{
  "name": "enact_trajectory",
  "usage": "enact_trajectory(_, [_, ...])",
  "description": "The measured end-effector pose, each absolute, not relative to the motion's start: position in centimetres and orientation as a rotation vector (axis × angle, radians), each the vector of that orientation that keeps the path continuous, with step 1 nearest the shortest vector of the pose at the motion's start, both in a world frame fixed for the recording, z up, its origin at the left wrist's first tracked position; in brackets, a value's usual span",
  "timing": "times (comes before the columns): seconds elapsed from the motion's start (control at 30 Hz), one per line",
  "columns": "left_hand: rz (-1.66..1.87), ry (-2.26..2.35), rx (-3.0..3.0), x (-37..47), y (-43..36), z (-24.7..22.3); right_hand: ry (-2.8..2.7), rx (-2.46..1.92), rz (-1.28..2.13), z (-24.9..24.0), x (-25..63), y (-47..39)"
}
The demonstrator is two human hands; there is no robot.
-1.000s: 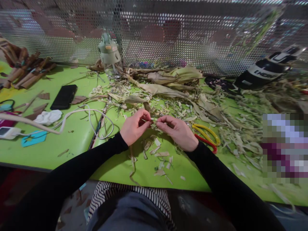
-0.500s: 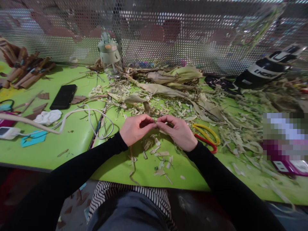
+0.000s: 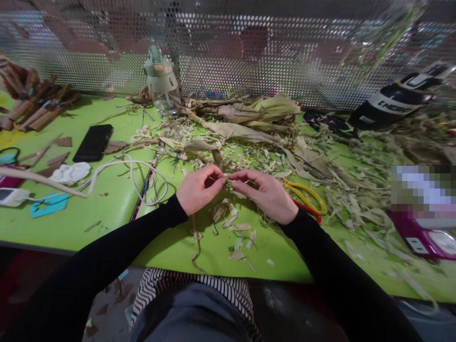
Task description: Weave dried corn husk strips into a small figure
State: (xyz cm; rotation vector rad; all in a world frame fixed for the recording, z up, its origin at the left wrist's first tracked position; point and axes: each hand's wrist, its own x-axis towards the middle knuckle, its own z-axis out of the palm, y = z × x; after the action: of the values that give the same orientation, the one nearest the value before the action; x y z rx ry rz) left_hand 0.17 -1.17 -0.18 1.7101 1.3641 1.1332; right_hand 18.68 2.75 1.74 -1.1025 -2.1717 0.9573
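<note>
My left hand is closed in a pinch above the table, and a thin strip of dried husk trails from beneath it toward the table edge. Thumb and forefinger of my right hand pinch close by, a small gap away from the left fingertips. Whatever sits between the fingertips is too small to make out. Scissors with yellow and red handles lie beside my right wrist, partly covered by it. Below the hands are loose husk scraps, and behind them dried corn husks lie in a heap.
A clear bottle with a green lid stands by the perforated metal screen. To the left are a black phone, a white cable and brown rolled bundles. A black bottle leans at right, near shredded husk.
The fingertips of my two hands have moved slightly apart. My right hand has shifted a little to the right; the left has risen slightly.
</note>
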Motion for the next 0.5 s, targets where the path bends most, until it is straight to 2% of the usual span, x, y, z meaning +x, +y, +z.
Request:
enact_trajectory(0.13, [1.155, 1.35, 1.604, 0.0, -0.9, -0.4, -2.39, -1.019, 0.715, 2.4, 19.3, 2.9])
enact_trajectory(0.23, [1.123, 1.369, 1.579, -0.3, -0.6, -0.5, -2.507, -0.915, 0.665, 3.0, 19.7, 3.0])
enact_trajectory(0.4, [1.12, 1.451, 1.627, -0.9, 0.0, -0.5, -2.659, -0.711, 0.873, 4.1, 20.1, 2.9])
enact_trajectory(0.5, [1.129, 1.485, 1.704, -1.1, 0.3, -0.6, -2.629, -0.733, 0.944, 4.4, 20.2, 2.6])
